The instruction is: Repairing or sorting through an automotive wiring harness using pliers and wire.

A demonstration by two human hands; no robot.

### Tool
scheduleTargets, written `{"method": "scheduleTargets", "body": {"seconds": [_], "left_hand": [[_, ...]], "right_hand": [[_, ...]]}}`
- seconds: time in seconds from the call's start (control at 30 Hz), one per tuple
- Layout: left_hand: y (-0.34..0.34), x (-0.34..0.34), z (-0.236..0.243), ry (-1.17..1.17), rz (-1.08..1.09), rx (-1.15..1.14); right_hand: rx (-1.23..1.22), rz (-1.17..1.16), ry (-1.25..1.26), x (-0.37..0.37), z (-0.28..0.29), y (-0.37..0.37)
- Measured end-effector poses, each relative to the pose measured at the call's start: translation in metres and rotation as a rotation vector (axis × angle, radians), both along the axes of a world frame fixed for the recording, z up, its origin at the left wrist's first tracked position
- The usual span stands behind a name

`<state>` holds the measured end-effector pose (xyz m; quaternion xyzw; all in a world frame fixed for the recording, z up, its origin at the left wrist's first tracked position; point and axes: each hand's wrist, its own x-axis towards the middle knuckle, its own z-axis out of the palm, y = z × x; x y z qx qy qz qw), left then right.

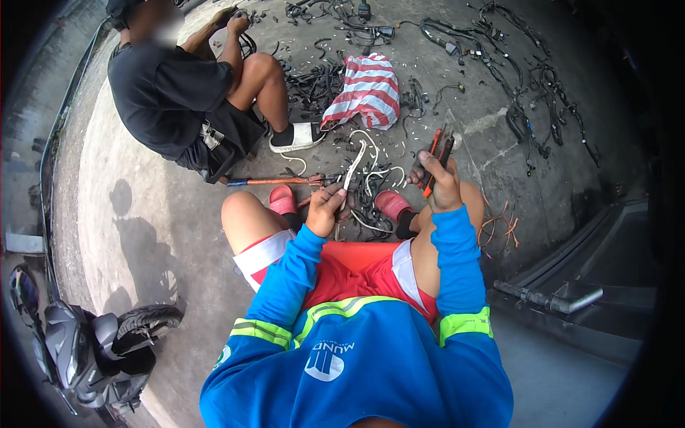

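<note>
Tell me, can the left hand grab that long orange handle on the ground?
Probably yes: the orange handle lies near the left hand, nothing visibly blocking it, though releasing the white strip first might help.

From my spot, the head-worn fisheye looks steeply down, close over the blue shirt (pixel 421 364) at lower centre.

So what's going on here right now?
The person's left hand holds a white cord, and the right hand grips what look like red and black pliers. Nearby, a co-worker in dark clothes sits handling something dark. A striped bag lies on the ground beside a heap of dark wires.
</note>
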<state>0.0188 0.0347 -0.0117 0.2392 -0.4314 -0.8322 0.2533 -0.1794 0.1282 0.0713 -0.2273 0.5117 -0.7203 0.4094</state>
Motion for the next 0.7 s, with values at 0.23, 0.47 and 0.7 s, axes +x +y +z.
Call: {"method": "scheduleTargets", "body": {"seconds": [0.23,0.47,0.7], "left_hand": [[0.003,0.017,0.000,0.039,-0.128,-0.066],[0.004,0.017,-0.006,-0.053,-0.237,-0.141],[0.008,0.010,-0.011,-0.192,-0.233,-0.270]], "right_hand": [[0.214,0.297,-0.144,0.065,-0.061,-0.016],[0.196,0.238,-0.071,0.059,-0.063,-0.031],[0.205,0.111,-0.211,0.045,-0.063,-0.031]]}}
